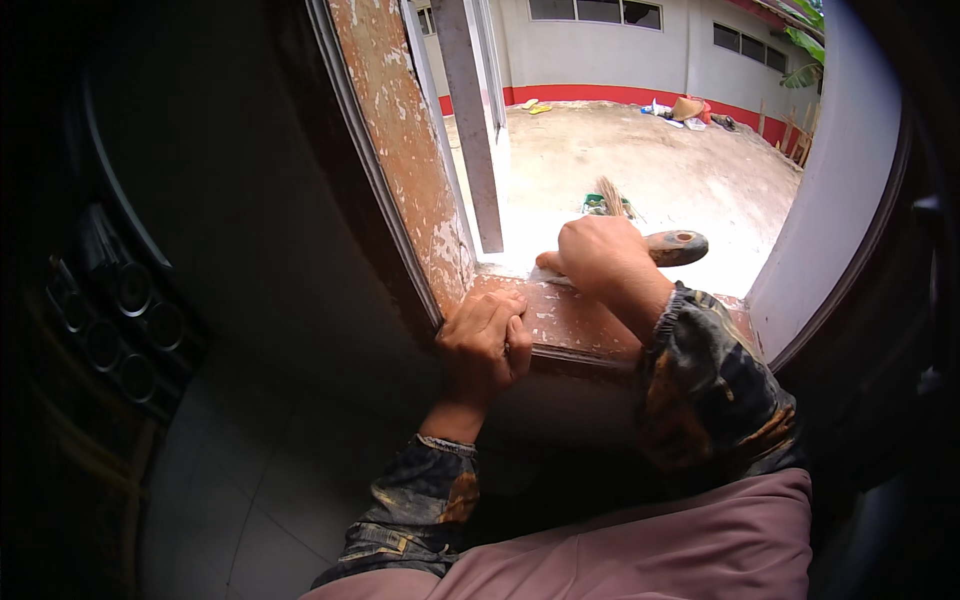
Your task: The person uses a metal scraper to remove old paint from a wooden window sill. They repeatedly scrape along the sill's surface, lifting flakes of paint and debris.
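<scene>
My right hand [598, 258] is closed around a scraper with a grey and orange handle [678, 246]; its blade end lies on the window sill [570, 318], which is reddish-brown wood with flaking paint. My left hand [487, 340] grips the sill's inner edge at the lower left corner of the frame, fingers curled over it. The left upright of the window frame [400, 130] shows the same peeling paint. Both forearms wear dark patterned sleeves.
Through the opening lies a bare concrete yard [650, 170] with a small broom [608, 195] near the sill and scattered items by a grey wall with a red base. A metal bar [470, 110] stands upright in the opening. Dark objects sit at the left.
</scene>
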Available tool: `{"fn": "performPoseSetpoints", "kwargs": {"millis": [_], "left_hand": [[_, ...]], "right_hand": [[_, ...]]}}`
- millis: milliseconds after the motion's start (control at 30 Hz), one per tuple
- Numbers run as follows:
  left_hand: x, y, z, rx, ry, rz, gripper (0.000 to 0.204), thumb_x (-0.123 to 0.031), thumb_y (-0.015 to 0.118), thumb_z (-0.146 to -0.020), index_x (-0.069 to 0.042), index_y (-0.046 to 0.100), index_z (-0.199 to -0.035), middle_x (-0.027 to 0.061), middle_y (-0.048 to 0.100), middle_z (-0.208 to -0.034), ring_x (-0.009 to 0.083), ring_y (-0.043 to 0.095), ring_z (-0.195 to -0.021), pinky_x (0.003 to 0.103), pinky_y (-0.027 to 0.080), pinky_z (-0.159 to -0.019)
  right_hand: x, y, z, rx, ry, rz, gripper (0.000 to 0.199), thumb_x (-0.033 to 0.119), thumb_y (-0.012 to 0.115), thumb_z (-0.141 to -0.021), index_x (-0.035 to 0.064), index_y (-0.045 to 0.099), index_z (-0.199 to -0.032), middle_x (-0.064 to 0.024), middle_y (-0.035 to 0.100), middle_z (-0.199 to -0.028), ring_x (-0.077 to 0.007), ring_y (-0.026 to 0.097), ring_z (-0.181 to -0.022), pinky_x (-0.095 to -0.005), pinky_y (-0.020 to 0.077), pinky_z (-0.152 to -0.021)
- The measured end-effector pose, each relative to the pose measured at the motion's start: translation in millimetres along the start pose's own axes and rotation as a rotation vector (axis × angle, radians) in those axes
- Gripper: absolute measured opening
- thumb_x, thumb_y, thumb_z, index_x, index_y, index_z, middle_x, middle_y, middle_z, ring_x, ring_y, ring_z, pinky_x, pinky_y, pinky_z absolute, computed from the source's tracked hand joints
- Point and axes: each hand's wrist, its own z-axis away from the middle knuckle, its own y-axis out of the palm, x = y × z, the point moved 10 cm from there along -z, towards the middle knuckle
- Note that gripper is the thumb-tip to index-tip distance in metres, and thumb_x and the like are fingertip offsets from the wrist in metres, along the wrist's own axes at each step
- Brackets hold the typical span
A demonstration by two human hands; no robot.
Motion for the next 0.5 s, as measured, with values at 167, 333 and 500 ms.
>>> {"fn": "performPoseSetpoints", "kwargs": {"millis": [167,333,500], "left_hand": [[-1.7,-2.1,-2.2,-0.025,0.025,0.001,0.021,-0.011,0.051,-0.086,-0.005,0.071,-0.087,0.0107,0.072,-0.091,0.0271,0.07,-0.086,0.038,0.054,-0.082],[0.7,-0.8,-1.1,-0.001,0.013,0.0,0.022,-0.01,0.051,-0.086,-0.005,0.071,-0.088,0.0108,0.072,-0.091,0.0275,0.07,-0.087,0.038,0.054,-0.082],[-0.6,-0.8,-0.8,-0.022,0.025,0.0,0.022,-0.009,0.051,-0.085,-0.004,0.072,-0.089,0.0107,0.072,-0.091,0.0273,0.07,-0.087,0.038,0.054,-0.082]], "right_hand": [[21.0,-2.7,-8.3,-0.012,-0.044,0.029,0.042,0.046,0.066,-0.091,0.0071,0.078,-0.098,-0.0138,0.076,-0.097,-0.0271,0.074,-0.091,-0.0384,0.0568,-0.078],[-16.5,-3.5,6.6,0.075,0.061,0.126,0.043,0.048,0.066,-0.091,0.0072,0.078,-0.1,-0.0128,0.076,-0.097,-0.026,0.074,-0.092,-0.0369,0.0561,-0.078],[20.0,1.4,-7.0,-0.046,-0.049,0.007,0.047,0.048,0.062,-0.093,0.0031,0.077,-0.094,-0.0168,0.074,-0.092,-0.0299,0.074,-0.085,-0.0404,0.0567,-0.074]]}}
